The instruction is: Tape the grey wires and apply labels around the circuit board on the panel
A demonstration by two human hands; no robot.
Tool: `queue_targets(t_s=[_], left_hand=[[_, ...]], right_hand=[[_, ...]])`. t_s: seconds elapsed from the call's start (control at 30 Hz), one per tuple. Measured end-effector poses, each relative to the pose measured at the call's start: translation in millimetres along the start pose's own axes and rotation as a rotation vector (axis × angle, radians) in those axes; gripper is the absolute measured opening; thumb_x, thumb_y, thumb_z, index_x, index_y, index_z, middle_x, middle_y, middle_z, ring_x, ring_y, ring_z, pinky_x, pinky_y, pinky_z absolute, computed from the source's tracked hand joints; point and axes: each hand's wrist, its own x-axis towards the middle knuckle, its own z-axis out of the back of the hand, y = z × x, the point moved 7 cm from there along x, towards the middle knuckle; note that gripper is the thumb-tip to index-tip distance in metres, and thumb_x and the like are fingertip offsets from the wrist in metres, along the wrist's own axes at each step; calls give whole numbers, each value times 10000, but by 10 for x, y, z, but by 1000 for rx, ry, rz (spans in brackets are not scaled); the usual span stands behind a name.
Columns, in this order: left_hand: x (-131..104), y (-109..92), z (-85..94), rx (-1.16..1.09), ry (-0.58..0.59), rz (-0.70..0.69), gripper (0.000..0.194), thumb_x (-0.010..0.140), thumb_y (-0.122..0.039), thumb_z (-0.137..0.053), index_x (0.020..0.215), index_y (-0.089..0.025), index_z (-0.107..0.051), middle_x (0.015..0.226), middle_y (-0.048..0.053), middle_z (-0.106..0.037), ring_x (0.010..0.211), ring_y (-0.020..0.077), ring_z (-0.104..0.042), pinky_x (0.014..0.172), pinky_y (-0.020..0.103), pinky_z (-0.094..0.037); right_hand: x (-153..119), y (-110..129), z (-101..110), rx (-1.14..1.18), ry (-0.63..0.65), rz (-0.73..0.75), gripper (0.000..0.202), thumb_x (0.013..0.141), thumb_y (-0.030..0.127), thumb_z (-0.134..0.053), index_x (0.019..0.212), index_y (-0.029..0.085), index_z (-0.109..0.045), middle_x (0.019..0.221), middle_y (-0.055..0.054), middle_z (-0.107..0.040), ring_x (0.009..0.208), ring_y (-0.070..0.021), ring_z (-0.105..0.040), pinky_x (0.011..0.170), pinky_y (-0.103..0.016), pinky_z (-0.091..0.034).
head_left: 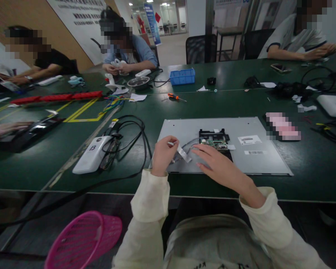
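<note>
A flat grey metal panel (257,130) lies on the green table, with a green circuit board in a black frame (217,143) on it. Over the panel's left part, my left hand (165,151) pinches a silvery strip (184,153) between thumb and fingers. Thin grey cables (194,141) run from the circuit board toward that strip. My right hand (220,166) is palm down near the board's lower left, its fingers apart and nothing visible in them.
Left of the panel lie a white power bank (91,155) and looped black cables (142,130). A pink phone (282,126) is at the right. Behind are an orange screwdriver (173,96) and blue basket (182,77). A pink basket (81,239) stands below. Several people sit around the table.
</note>
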Motion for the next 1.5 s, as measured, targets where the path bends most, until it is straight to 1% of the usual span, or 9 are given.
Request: queue_targets(t_s=[0.2, 0.37, 0.5, 0.6, 0.7, 0.83, 1.03, 1.23, 1.5], left_hand=[[-85, -17, -55, 174, -8, -66, 110, 809, -231, -533, 865, -198, -621, 871, 10, -652, 633, 128, -590, 659, 263, -456], [-244, -278, 60, 280, -144, -215, 246, 812, -146, -515, 1044, -195, -580, 1117, 73, -544, 842, 163, -598, 832, 313, -471], [-445, -451, -66, 439, -89, -313, 180, 841, -112, -464, 930, -205, -590, 1000, 70, -561, 969, 216, -560, 877, 345, -449], [-549, -460, -211, 493, -24, -301, 167, 842, -98, -457, 911, -204, -566, 966, 69, -579, 950, 224, -560, 852, 353, -455], [-594, -423, -280, 484, -21, -254, 145, 862, -101, -431, 885, -199, -536, 931, 69, -584, 917, 219, -574, 825, 348, -462], [-595, -343, -290, 433, -42, -186, 132, 896, -133, -411, 925, -198, -522, 900, 68, -597, 884, 218, -599, 799, 346, -471], [-614, -288, -285, 378, -79, -186, 159, 861, -117, -466, 988, -210, -483, 951, 60, -586, 925, 222, -595, 815, 353, -476], [-657, -336, -306, 436, -85, -201, 166, 870, -115, -457, 1010, -203, -437, 989, 73, -551, 942, 227, -582, 802, 357, -478], [-655, -366, -328, 483, -67, -214, 163, 890, -121, -417, 1033, -191, -455, 1001, 87, -573, 963, 231, -571, 856, 376, -457]], right_hand=[[-13, 100, -195, -13, 94, 84, 489, 919, 290, -462, 1380, 129, -426, 1408, -133, -474, 1367, -240, -340, 1123, -450, -330], [-27, 86, -320, -20, 122, 102, 466, 910, 311, -490, 1336, 122, -485, 1379, -146, -510, 1331, -242, -402, 1109, -434, -354], [-42, 62, -359, -18, 118, 94, 456, 886, 284, -530, 1315, 128, -508, 1366, -156, -521, 1304, -247, -441, 1089, -438, -379], [-44, 65, -354, -5, 110, 88, 471, 875, 266, -541, 1325, 134, -497, 1353, -160, -533, 1301, -253, -445, 1080, -459, -386], [-37, 86, -341, -4, 114, 76, 461, 884, 268, -525, 1323, 132, -498, 1340, -158, -546, 1302, -248, -445, 1080, -454, -387], [-26, 120, -352, -31, 128, 45, 453, 890, 288, -521, 1304, 107, -506, 1325, -174, -555, 1296, -255, -451, 1078, -445, -389], [-85, 155, -410, -68, 75, -5, 445, 902, 258, -494, 1322, 113, -466, 1347, -180, -532, 1287, -267, -462, 1056, -461, -411], [-143, 211, -398, -53, 39, -25, 468, 890, 258, -518, 1331, 119, -446, 1336, -184, -538, 1278, -284, -469, 1053, -485, -413], [-152, 208, -405, -63, 38, -68, 455, 881, 189, -516, 1317, 71, -462, 1331, -197, -539, 1276, -272, -471, 1069, -450, -407]])
